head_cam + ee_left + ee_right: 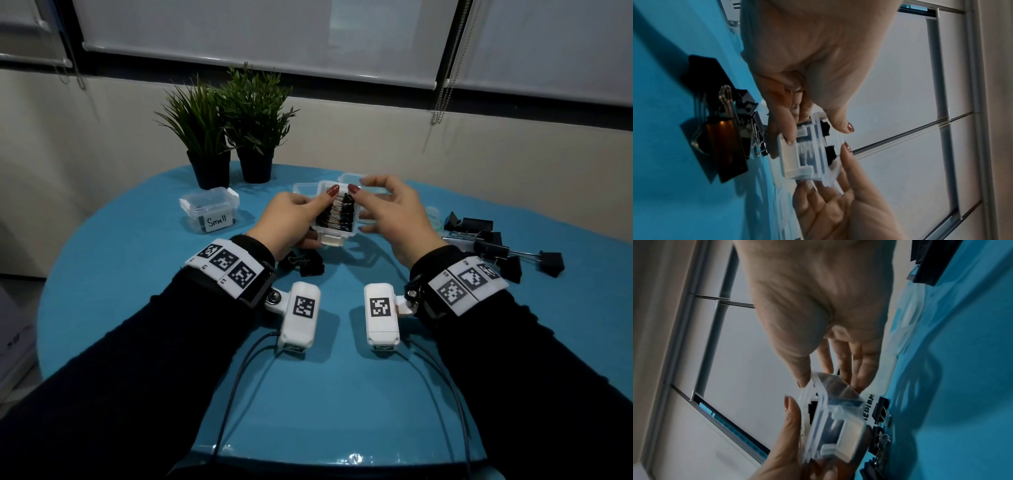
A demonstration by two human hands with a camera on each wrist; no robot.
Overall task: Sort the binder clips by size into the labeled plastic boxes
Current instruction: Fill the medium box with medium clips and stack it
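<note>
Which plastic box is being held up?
The clip-filled box, held between left hand and right hand; the others, like the box labelled Small, rest on the table.

Table (137, 308): teal-blue.
Binder clips (478, 226): black bodies, silver wire handles.
Held plastic box (334, 238): clear, whitish latch.
"Small" box (209, 202): clear, white label, black handwriting.
Plants (226, 109): green; pots (209, 169) black.
Wristbands (226, 263): white, black square-code patches.
Fingernails (333, 189): dark red.
Sleeves (137, 342): black.

1. The left hand (291, 219) and right hand (394, 219) hold a clear box (332, 238) packed with clips (337, 214) above the blue table (137, 308).
2. The "Small" box (210, 205) sits left.
3. 2 potted plants (233, 137) stand behind.
</note>
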